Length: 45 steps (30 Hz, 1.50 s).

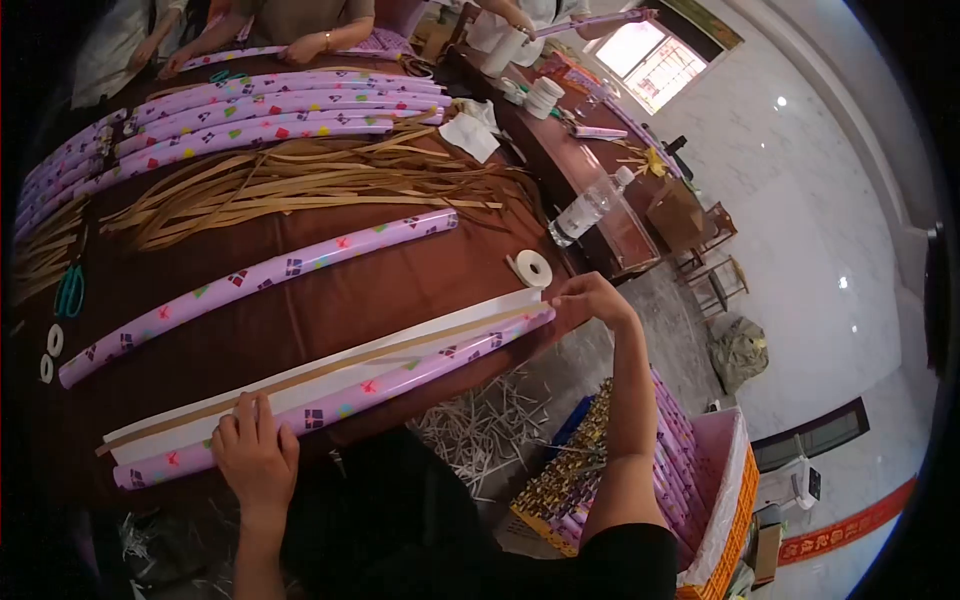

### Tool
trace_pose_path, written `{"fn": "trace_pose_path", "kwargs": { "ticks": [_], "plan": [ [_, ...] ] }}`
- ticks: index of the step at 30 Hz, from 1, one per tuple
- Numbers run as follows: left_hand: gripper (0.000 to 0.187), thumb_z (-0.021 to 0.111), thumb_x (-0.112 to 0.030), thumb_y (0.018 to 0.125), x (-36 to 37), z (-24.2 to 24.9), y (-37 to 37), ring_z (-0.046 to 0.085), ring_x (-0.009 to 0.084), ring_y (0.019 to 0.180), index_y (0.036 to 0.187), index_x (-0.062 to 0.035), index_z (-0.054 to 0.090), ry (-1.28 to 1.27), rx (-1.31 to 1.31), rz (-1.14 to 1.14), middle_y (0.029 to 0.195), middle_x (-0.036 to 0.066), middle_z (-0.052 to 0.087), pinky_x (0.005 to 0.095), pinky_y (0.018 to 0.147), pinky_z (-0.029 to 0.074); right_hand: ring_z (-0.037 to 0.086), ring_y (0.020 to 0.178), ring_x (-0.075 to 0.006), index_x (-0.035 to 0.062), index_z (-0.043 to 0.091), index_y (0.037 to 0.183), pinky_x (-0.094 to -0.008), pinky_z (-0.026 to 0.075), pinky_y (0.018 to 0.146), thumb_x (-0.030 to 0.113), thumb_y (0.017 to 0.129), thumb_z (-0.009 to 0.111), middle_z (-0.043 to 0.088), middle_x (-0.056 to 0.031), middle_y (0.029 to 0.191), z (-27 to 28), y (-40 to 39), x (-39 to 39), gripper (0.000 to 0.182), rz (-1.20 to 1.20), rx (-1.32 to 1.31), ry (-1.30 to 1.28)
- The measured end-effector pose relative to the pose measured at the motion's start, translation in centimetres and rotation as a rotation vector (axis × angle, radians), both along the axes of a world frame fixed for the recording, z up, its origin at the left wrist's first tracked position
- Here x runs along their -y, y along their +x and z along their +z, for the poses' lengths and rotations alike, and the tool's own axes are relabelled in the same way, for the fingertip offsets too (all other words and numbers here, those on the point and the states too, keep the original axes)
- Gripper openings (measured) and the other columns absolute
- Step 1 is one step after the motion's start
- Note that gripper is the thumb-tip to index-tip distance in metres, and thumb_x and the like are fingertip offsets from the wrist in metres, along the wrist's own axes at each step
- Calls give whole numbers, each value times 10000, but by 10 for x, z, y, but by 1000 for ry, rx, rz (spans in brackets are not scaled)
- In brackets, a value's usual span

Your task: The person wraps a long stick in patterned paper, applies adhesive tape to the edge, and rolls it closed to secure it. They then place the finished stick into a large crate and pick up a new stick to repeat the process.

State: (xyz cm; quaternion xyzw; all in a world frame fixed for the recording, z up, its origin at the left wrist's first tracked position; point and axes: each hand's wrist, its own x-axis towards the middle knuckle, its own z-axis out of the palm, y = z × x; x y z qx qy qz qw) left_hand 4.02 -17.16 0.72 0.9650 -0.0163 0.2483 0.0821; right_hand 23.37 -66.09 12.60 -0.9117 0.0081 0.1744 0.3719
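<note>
A roll of purple patterned wrapping paper [400,378] lies along the table's near edge, with its white inner side [210,415] partly unrolled behind it. A long brown strip [345,357] runs lengthwise over the white part. My left hand [255,455] rests on the roll near its left end, thumb apart and fingers laid across the paper and strip. At the right end, my right hand [592,298] pinches what looks like the strip's tip; the fingertips partly hide it. Just behind that hand sits a roll of white tape [534,268].
Another purple roll [270,272] lies farther back, before brown strips [320,185] and several stacked rolls [280,110]. Teal scissors [70,290] lie left; a plastic bottle [590,207] stands right. An orange crate [735,520] and paper shreds [480,425] are below. Co-workers [310,25] work opposite.
</note>
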Motion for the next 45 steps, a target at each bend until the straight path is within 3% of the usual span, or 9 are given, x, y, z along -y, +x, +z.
{"fn": "trace_pose_path", "kwargs": {
  "ticks": [3, 7, 23, 28, 32, 38, 41, 43, 45],
  "plan": [
    [416, 561, -239, 854, 0, -5, -1, 518, 327, 985, 1183, 13, 603, 33, 1, 8, 1259, 150, 563, 442, 878, 414, 598, 651, -88, 20, 731, 885, -236, 484, 616, 185, 840, 774, 672, -3, 733, -16, -4, 4, 176, -140, 7, 193],
    [383, 546, -189, 891, 0, -5, -1, 504, 351, 1019, 1207, 21, 597, -36, -53, 5, 1268, 178, 557, 473, 898, 405, 574, 612, -84, -8, 720, 865, -258, 457, 547, 166, 809, 792, 644, 6, 714, -39, -4, -13, 197, -285, 111, 115],
    [427, 538, -261, 879, -5, -7, -4, 520, 324, 984, 1200, 11, 608, 29, -44, 29, 1265, 159, 566, 446, 874, 417, 594, 629, -111, -25, 721, 802, -278, 482, 602, 193, 745, 812, 655, -37, 685, -80, 15, -22, 244, -253, 244, -125],
    [425, 534, -263, 881, -6, -10, -4, 519, 320, 977, 1195, 13, 611, 59, -26, 24, 1269, 157, 565, 442, 868, 417, 644, 616, -187, -10, 713, 732, -320, 505, 608, 260, 684, 828, 674, -120, 670, -84, 19, -20, 298, -260, 262, -167],
    [422, 532, -263, 883, -6, -11, -4, 518, 317, 959, 1193, 12, 611, 54, -18, 22, 1271, 155, 565, 438, 852, 419, 601, 647, -123, -3, 660, 831, -284, 489, 596, 187, 701, 841, 650, -42, 728, -82, 16, -25, 293, -326, 238, -255],
    [414, 528, -256, 889, -7, -13, -4, 513, 320, 941, 1192, 15, 608, 64, 5, 12, 1273, 152, 564, 437, 833, 422, 603, 790, -123, 7, 596, 970, -287, 491, 675, 162, 685, 853, 628, -47, 826, -114, 14, -8, 413, -395, 457, -29],
    [411, 531, -255, 889, -7, -10, -4, 511, 321, 939, 1191, 14, 607, 68, -1, 11, 1274, 150, 563, 438, 835, 421, 637, 835, -230, 19, 647, 953, -361, 500, 735, 161, 670, 824, 651, -108, 874, -120, 10, -12, 363, -432, 508, 121],
    [409, 532, -254, 889, -6, -10, -4, 510, 321, 939, 1190, 12, 607, 67, -2, 9, 1274, 149, 562, 438, 835, 421, 603, 929, -276, 66, 707, 903, -415, 459, 803, 247, 668, 808, 648, -88, 924, -99, 0, -30, 313, -417, 609, -449],
    [406, 533, -253, 889, -6, -9, -4, 509, 321, 938, 1190, 10, 607, 65, -1, 8, 1273, 148, 562, 439, 835, 420, 585, 951, -294, 90, 728, 869, -431, 439, 813, 279, 671, 792, 646, -80, 936, -95, -3, -37, 281, -402, 630, -528]
  ]
}}
